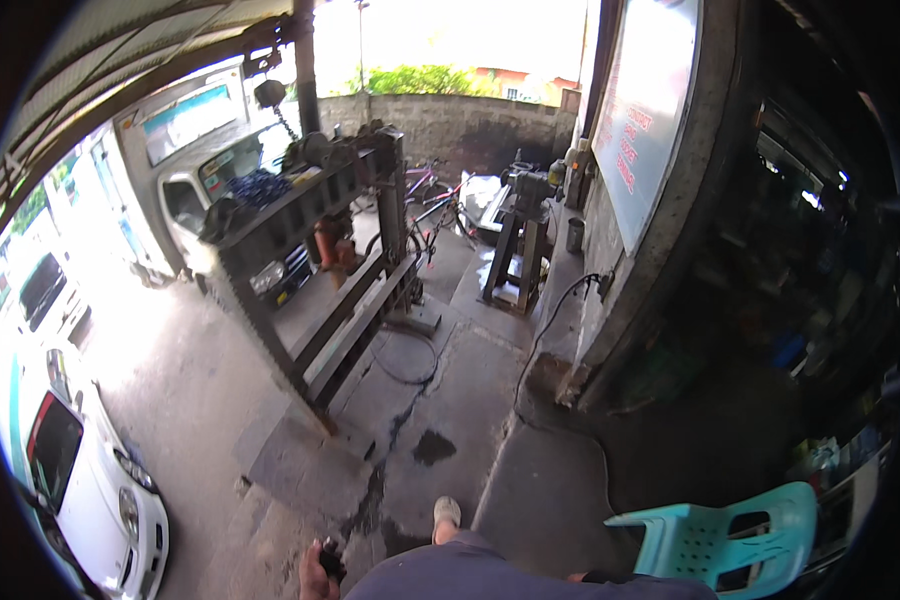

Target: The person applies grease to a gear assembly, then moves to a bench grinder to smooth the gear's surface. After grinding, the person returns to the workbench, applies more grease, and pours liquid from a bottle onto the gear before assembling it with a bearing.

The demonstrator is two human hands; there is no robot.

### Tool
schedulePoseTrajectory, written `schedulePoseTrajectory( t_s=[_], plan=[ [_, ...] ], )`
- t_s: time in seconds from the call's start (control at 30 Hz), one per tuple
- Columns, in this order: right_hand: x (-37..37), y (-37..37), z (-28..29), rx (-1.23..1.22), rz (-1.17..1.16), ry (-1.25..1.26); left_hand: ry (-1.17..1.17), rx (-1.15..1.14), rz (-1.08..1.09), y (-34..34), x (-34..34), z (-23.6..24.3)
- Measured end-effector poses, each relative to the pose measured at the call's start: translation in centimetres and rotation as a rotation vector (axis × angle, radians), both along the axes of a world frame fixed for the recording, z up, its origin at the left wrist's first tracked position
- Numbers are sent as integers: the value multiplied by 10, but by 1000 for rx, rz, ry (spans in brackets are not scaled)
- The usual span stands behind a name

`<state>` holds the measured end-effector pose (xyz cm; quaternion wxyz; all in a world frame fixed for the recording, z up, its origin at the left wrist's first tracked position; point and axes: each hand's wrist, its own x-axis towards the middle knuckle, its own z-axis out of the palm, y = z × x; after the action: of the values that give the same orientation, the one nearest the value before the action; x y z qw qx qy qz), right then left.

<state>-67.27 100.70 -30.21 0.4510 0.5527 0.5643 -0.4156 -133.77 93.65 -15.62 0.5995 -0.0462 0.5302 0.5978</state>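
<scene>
Low in the view, left of my body, my left hand is closed around a small black object whose kind I cannot make out. Only a sliver of skin beside a black band shows of my right hand, at the lower edge; the grey-blue shirt covers the rest, so its fingers are hidden. A turquoise plastic chair stands close to it on the right. My foot in a pale shoe is on the concrete floor ahead.
A heavy steel press frame stands ahead to the left, and a bench grinder on a stand farther back. A black cable runs over the floor. A white car is at left, a truck behind, bicycles near the wall.
</scene>
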Motion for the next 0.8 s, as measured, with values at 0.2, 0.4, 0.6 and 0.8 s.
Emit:
schedulePoseTrajectory(
  t_s=[0.2, 0.4, 0.6, 0.8],
  plan=[
    [-78, 368, -44, 523, 260, 34, 414, -180, -154, 277, 3, -77],
    [-280, 668, 188, 696, -448, 982, 158, -20, -316, 539, -3, 17],
    [-309, 841, 229, 955, 60, 1195, 277, 234, -565, 838, 0, -27],
    [-234, 969, 134, 749, -511, 638, 155, 244, -774, 1080, 63, 33]
  ],
)
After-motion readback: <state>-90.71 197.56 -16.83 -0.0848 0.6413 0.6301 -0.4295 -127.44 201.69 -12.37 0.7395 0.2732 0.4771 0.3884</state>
